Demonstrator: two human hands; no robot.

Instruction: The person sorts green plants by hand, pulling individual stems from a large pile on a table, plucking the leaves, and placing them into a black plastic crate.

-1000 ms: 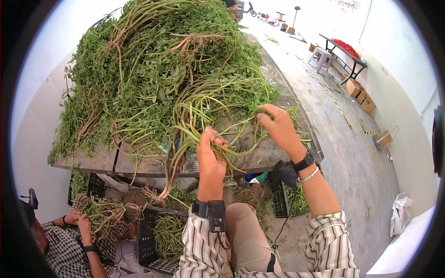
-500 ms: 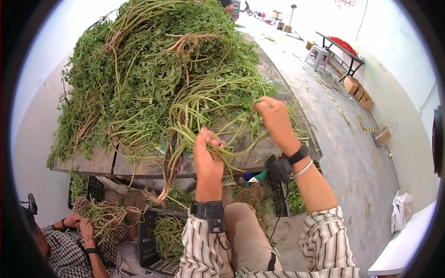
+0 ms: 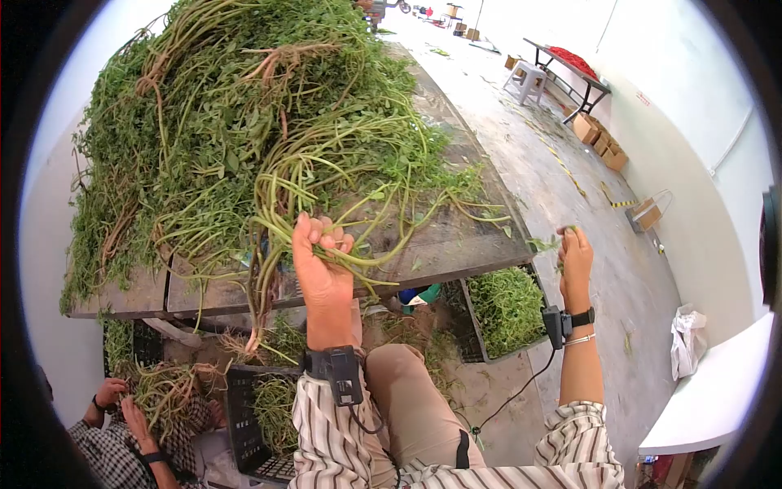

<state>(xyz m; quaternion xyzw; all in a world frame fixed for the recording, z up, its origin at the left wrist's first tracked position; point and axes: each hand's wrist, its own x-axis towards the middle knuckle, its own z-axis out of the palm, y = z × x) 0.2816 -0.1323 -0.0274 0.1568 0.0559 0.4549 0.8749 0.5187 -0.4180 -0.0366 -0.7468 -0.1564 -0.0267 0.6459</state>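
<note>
My left hand (image 3: 326, 265) is closed round a bunch of green stems (image 3: 269, 236) at the front edge of the wooden table (image 3: 456, 236). Pinkish roots of that bunch hang below the edge. Beyond the table's right side, my right hand (image 3: 575, 254) pinches a small green sprig (image 3: 544, 244) in its fingertips, above and right of a black crate of cut greens (image 3: 507, 311). A large heap of leafy plants (image 3: 220, 138) covers the left and back of the table.
A co-worker's hands (image 3: 134, 411) hold stems at the lower left, beside a second black crate (image 3: 244, 411). At the right stand a white table (image 3: 709, 407), a white bag (image 3: 689, 342), cardboard boxes (image 3: 599, 138) and a stool (image 3: 525, 80).
My right hand has moved off the table to the right with a sprig in its fingers. My left hand still grips the stems. The view has turned, showing more of the right crate.
</note>
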